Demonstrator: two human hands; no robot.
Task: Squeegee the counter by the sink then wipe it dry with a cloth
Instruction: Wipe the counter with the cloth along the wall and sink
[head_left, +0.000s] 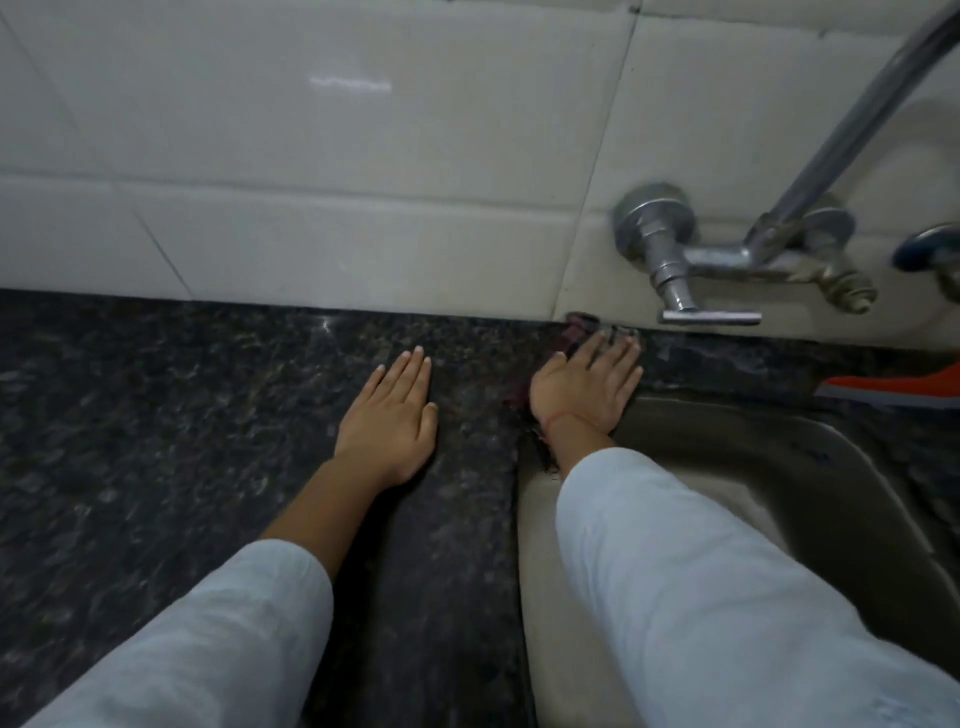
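Setting: dark speckled stone counter (156, 415) against a wall of pale tiles (311, 156), steel sink (779, 493) set into the right side.
Cloth (571, 332): dark, reddish in places, blurred; lies along the counter strip at the sink's back-left corner, reaching up to the foot of the wall; mostly hidden under the right hand, with a frayed-looking edge showing beside the wrist.
Right hand (582, 387): palm down, flat on the cloth, fingers slightly spread and pointing toward the wall; fingertips close under the tap; thin red thread around the wrist; heel of the hand at the sink rim.
Left hand (387, 423): palm down, flat on bare counter, fingers pressed together and straight, pointing toward the wall; holds nothing; apart from the cloth, to its left.
Sleeves (701, 571): pale, loose, pushed up the forearms; right forearm crosses over the sink's left edge.
Tap (727, 254): wall-mounted, metal, two valves and a long spout rising to the upper right.
Far right: orange object (893, 387) on the counter behind the sink, cut off by the frame, kind unclear.
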